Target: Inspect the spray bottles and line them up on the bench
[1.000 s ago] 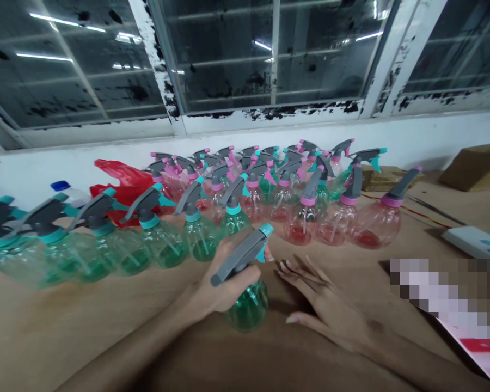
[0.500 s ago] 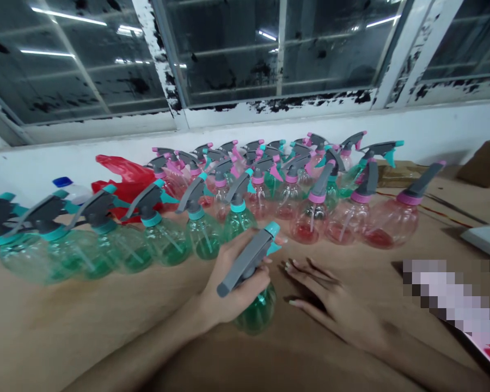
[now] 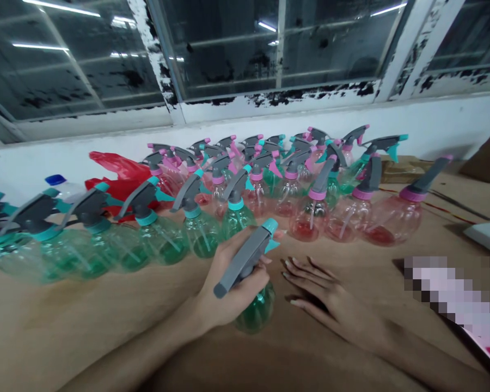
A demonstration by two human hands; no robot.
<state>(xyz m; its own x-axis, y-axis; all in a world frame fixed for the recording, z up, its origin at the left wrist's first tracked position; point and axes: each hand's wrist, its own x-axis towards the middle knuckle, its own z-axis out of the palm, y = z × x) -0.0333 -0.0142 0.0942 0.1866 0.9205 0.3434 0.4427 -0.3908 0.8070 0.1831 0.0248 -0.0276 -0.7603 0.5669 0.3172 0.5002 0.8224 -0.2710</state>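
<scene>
My left hand (image 3: 224,288) is wrapped round the neck of a green spray bottle (image 3: 256,313) with a grey and teal trigger head. The bottle is upright at the near middle of the table, its nozzle pointing away to the right. My right hand (image 3: 324,294) lies on the table just right of this bottle, fingers spread and holding nothing. Directly behind my left hand stands another green spray bottle (image 3: 239,218), the right end of a row of green ones. A red spray bottle (image 3: 306,226) with a pink collar stands beyond my right hand.
More spray bottles with pink or teal parts crowd toward the wall. Behind the green row are a red plastic bag (image 3: 120,174) and a blue-capped bottle (image 3: 63,188). At right are a cardboard box (image 3: 488,158), a white object (image 3: 488,237), cables and a partly pixelated flat item (image 3: 457,296).
The view has shifted slightly. My left hand keeps its grip on the green spray bottle, and my right hand stays flat on the table.
</scene>
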